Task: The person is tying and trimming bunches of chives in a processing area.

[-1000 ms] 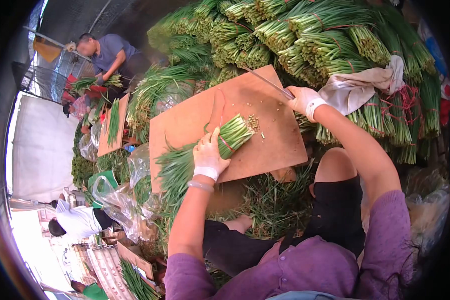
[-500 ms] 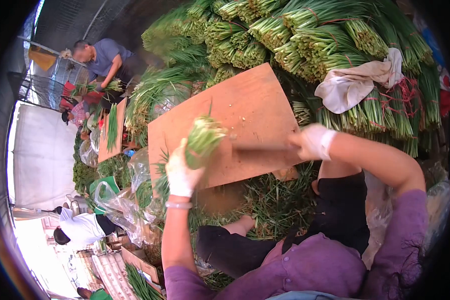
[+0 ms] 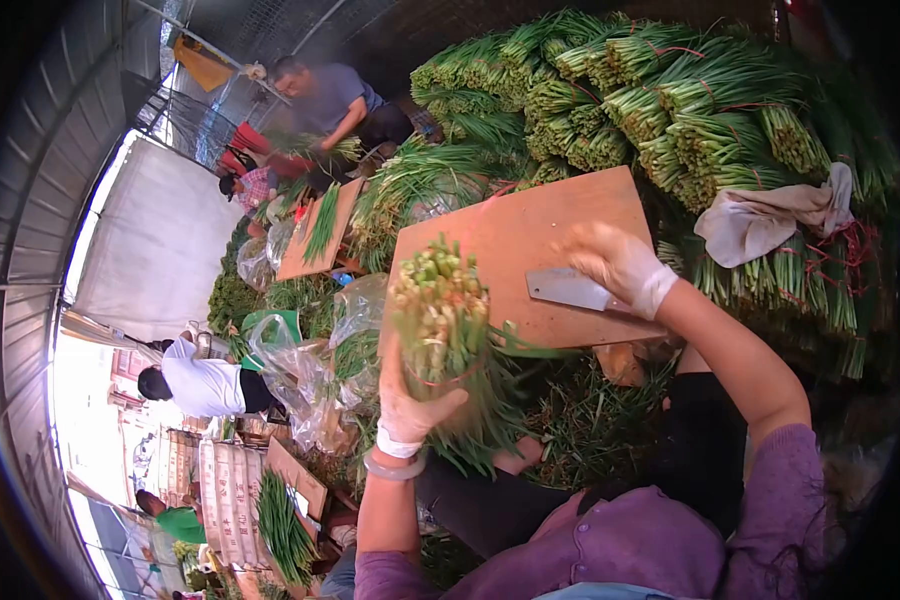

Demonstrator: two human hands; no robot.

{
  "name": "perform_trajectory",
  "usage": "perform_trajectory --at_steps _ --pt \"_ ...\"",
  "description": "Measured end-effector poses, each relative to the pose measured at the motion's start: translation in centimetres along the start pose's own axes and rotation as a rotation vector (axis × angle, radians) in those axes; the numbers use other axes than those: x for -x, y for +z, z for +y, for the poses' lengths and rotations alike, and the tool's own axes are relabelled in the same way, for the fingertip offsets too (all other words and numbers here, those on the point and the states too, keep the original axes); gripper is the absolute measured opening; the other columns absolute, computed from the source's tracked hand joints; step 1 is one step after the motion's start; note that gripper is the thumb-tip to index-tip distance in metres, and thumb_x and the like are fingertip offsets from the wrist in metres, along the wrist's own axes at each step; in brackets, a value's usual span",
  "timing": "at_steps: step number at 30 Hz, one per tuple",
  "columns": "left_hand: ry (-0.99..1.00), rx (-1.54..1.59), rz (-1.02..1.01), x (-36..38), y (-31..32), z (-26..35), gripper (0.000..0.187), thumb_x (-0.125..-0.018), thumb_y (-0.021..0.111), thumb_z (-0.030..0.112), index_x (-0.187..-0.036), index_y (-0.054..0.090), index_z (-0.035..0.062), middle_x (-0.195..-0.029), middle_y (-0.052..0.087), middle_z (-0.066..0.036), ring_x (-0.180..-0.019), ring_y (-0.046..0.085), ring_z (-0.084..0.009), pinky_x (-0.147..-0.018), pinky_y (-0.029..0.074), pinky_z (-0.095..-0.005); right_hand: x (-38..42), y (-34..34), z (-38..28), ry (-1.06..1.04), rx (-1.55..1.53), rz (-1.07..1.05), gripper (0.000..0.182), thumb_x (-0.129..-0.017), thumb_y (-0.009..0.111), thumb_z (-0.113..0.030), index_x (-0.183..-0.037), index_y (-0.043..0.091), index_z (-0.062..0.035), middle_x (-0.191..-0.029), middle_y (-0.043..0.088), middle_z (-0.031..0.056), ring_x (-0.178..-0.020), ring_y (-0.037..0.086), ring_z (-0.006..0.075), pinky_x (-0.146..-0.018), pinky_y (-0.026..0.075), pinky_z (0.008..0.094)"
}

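Observation:
A thick bundle of green stalks (image 3: 440, 310) stands cut ends up in my left hand (image 3: 415, 405), whose fingers wrap round its lower left side. Long leaves hang from it below the near edge of a wooden board (image 3: 520, 225). On the board's right part lies a cleaver (image 3: 570, 288) with a broad metal blade. My right hand (image 3: 610, 262), in a pale glove, hovers just above the cleaver's handle end, fingers apart and somewhat blurred, holding nothing.
Tied bundles (image 3: 660, 110) are piled behind the board, with a white cloth (image 3: 770, 220) on them at the right. Loose cut leaves (image 3: 590, 420) cover the ground below. A person (image 3: 330, 105) handles stalks at the upper left; another person (image 3: 205, 375) is at the left.
My right hand has let go of the cleaver, which now lies on the board. The bundle in my left hand has turned more upright and come nearer. The whole view has shifted.

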State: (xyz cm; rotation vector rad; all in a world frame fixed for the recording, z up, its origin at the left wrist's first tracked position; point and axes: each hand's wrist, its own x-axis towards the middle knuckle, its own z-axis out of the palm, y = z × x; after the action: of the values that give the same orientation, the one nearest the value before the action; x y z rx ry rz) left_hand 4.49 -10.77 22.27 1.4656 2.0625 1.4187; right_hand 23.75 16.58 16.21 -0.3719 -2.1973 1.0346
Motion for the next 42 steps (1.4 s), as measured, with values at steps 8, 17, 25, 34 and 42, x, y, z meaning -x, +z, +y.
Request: perform_trajectory --at_steps 8,17,25,34,42 --pt "-0.113 0.295 -0.259 3.6 4.3 4.5 0.092 -0.055 0.079 0.004 -0.136 0.035 -0.0016 -0.127 0.049 -0.011 -0.119 0.046 -0.0201 -0.102 0.036 -0.0341 -1.3 -3.1 -10.5 -0.161 0.109 -0.06 0.023 -0.085 0.06 -0.021 -0.099 0.064 -0.004 -0.091 0.064 0.0092 -0.08 0.062 0.0226 -0.075 0.049 0.0328" --pt "-0.09 0.577 -0.111 2.3 3.7 3.4 0.071 -0.065 0.073 0.01 -0.129 0.044 -0.0009 -0.116 0.058 -0.014 -0.105 0.059 -0.0259 -0.087 0.051 -0.0384 4.0 2.4 -5.7 -0.134 -0.301 0.039 0.036 -0.091 0.048 -0.033 -0.11 0.06 -0.0047 -0.115 0.061 0.0143 -0.098 0.06 0.0226 -0.089 0.044 0.0342" --pt "-0.228 1.257 0.221 3.2 -2.6 -2.7 0.054 -0.085 0.058 0.041 -0.123 0.052 0.0029 -0.116 0.061 -0.012 -0.101 0.06 -0.0289 -0.089 0.05 -0.0434 11.0 -0.1 2.2 0.362 0.691 -0.511 0.033 -0.081 0.055 -0.008 -0.11 0.066 -0.0189 -0.1 0.066 0.0133 -0.087 0.065 0.0293 -0.08 0.051 0.0377" --pt "-0.298 1.183 0.538 6.4 0.8 -6.3 0.053 -0.086 0.058 0.041 -0.124 0.053 0.005 -0.119 0.059 -0.013 -0.105 0.058 -0.0314 -0.093 0.047 -0.0473 6.6 2.2 -9.2 -0.098 -0.074 0.094 0.018 -0.082 0.058 -0.012 -0.097 0.067 -0.0061 -0.092 0.065 0.0117 -0.087 0.062 0.0286 -0.077 0.049 0.0365" --pt "-0.318 1.149 0.593 6.6 5.0 -8.7 0.04 -0.087 0.057 0.028 -0.118 0.055 0.002 -0.113 0.062 -0.014 -0.097 0.062 -0.029 -0.088 0.05 -0.045 4.9 13.4 -13.5 -0.351 0.367 -0.244 0.019 -0.075 0.059 -0.019 -0.091 0.067 -0.0129 -0.086 0.061 0.0115 -0.08 0.062 0.0285 -0.066 0.05 0.0412"
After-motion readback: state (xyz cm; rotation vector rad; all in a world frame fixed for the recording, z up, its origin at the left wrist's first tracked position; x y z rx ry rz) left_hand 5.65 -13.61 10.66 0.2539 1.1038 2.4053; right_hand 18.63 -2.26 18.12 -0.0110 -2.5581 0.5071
